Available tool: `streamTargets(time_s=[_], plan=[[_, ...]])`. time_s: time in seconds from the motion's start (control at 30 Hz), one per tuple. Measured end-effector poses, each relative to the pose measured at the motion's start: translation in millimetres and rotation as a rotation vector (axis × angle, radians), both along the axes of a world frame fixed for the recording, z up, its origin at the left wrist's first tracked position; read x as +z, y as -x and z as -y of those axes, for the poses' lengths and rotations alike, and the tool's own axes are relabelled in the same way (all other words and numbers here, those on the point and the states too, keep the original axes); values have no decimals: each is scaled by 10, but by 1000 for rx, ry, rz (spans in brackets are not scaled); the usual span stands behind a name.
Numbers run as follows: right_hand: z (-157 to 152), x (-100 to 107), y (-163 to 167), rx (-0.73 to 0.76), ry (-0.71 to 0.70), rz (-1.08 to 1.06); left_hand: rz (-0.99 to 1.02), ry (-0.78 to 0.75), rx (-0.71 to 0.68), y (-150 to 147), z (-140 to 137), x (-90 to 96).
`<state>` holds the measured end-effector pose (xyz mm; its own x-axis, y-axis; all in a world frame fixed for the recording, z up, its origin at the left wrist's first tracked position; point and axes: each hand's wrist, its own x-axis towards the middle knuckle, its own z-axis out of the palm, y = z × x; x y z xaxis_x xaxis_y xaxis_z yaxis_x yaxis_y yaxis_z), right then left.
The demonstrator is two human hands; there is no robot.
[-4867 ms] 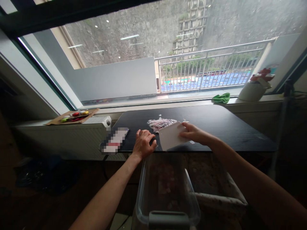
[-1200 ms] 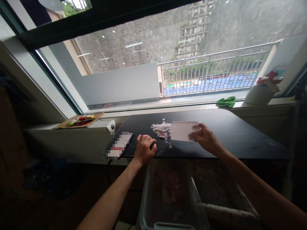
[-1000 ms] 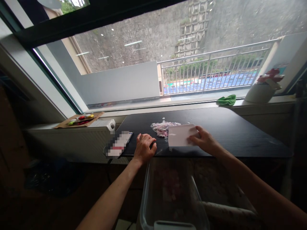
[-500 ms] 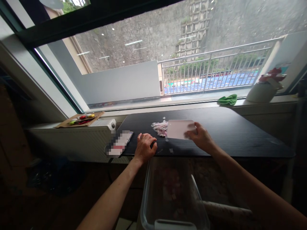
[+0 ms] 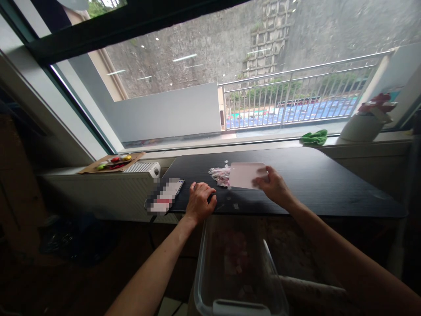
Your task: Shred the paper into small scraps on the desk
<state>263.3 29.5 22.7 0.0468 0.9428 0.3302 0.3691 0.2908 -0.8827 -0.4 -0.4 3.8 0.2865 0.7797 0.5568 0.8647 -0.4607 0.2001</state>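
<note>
Over table, my right hand grips pale card endwise, likely freeing edge toward scraps; left hand half-curled, contents unclear.

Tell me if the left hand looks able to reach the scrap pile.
Probably yes: the scrap pile lies just beyond the left hand, its left side uncovered, the white card at its right.

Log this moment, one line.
right hand: holds flat white panel at scrap pile | left hand: at front of black table | clear bin: scraps inside
</note>
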Motion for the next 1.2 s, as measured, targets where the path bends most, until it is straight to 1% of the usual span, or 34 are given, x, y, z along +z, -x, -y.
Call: streamTargets(time_s=[0.17, 0.37, 0.53, 0.73, 0.9, 0.97, 1.03, 1.13, 1.2], plan=[[21, -28, -17, 48, 12, 7, 1, 2, 1, -4, -3, 2], [-10, -5, 28, 7, -10, 36, 1, 6, 2, -1, 0, 1], [37, 16, 21, 40, 21, 83, -1, 8, -3, -4, 10, 17], [56, 57, 35, 32, 28, 19, -6, 10, 4, -11, 15, 24], [144, 100, 109, 101, 52, 22, -3, 10, 7, -13, 13, 21], [199, 137, 51, 130, 103, -45, -2, 9, 11, -17, 13, 23], [235, 156, -57, 100, 159, -87, -3, 11, 11, -21, 14, 27], [247, 120, -215, 22, 199, -69, -5, 15, 7, -24, 17, 33], [248, 72, -250, 22, 218, -84, -2, 13, 4, -24, 20, 36]])
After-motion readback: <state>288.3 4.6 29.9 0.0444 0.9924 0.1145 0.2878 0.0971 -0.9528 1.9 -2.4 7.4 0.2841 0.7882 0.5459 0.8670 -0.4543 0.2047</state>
